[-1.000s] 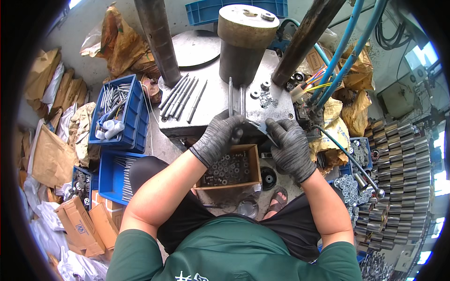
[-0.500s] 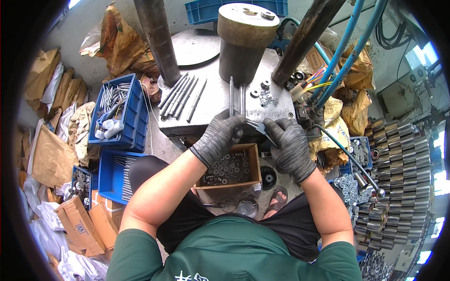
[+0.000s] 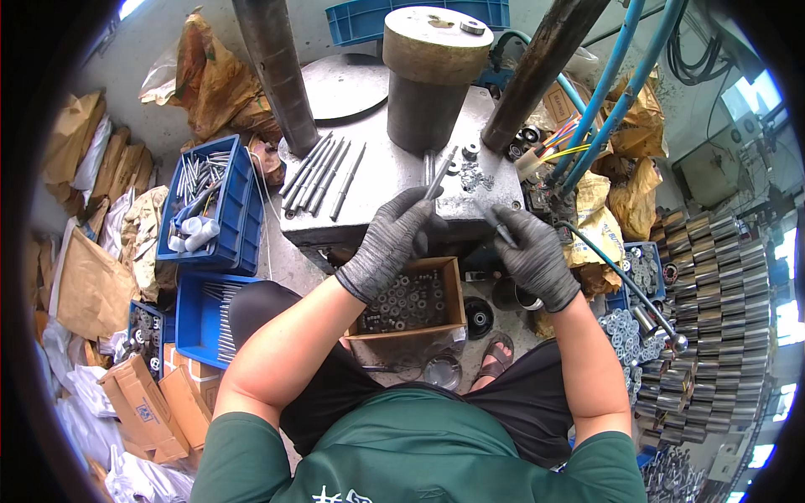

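I sit at a grey metal press table (image 3: 386,180). My left hand (image 3: 392,239), in a dark grey glove, grips a thin metal rod (image 3: 442,172) that slants up to the right over the table. My right hand (image 3: 527,251), gloved the same, is closed on another short rod (image 3: 490,216) whose tip points up and left. The two hands are apart, above the table's front edge. Below them a small brown box (image 3: 453,293) full of dark nuts rests on my lap. A row of several long rods (image 3: 323,174) lies on the table to the left.
A thick cylinder (image 3: 432,63) and two dark columns (image 3: 272,67) rise from the table. Blue bins (image 3: 205,201) with rods stand at left, with paper bags and cartons. Blue hoses (image 3: 612,92) and stacked metal sleeves (image 3: 713,310) are at right. Loose washers (image 3: 478,176) lie on the table.
My hands were together at the upright rods near the table's front. Now they have drawn apart, each carrying a rod, and the left rod is tilted to the right.
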### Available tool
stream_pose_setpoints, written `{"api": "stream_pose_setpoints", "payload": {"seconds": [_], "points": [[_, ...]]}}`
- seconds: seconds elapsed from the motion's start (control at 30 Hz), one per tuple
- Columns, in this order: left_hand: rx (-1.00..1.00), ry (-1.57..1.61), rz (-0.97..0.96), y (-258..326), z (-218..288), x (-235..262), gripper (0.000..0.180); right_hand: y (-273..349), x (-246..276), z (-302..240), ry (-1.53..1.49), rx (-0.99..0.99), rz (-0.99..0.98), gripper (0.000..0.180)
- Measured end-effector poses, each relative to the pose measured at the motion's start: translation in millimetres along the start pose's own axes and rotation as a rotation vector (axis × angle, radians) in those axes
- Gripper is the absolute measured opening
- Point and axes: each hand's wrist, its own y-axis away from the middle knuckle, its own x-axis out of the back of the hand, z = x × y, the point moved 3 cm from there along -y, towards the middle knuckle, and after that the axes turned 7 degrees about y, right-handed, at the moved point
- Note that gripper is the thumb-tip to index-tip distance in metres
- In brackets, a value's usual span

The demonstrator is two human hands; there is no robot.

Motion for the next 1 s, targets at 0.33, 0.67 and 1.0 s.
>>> {"api": "stream_pose_setpoints", "payload": {"seconds": [0.33, 0.67, 1.0], "points": [[-0.167, -0.238, -0.016, 0.5, -5.8, 2.4, 0.031, -1.1, 26.9, 18.6, -0.258, -0.360, -0.158, 0.048], [-0.168, -0.341, -0.153, 9.0, 3.3, 0.4, 0.028, 3.6, 43.6, 12.6, -0.342, -0.300, -0.418, 0.047], [0.009, -0.051, -0.225, 15.4, 8.4, -13.3, 0.035, 9.1, -0.9, -0.1, -0.490, -0.184, -0.522, 0.044]]}}
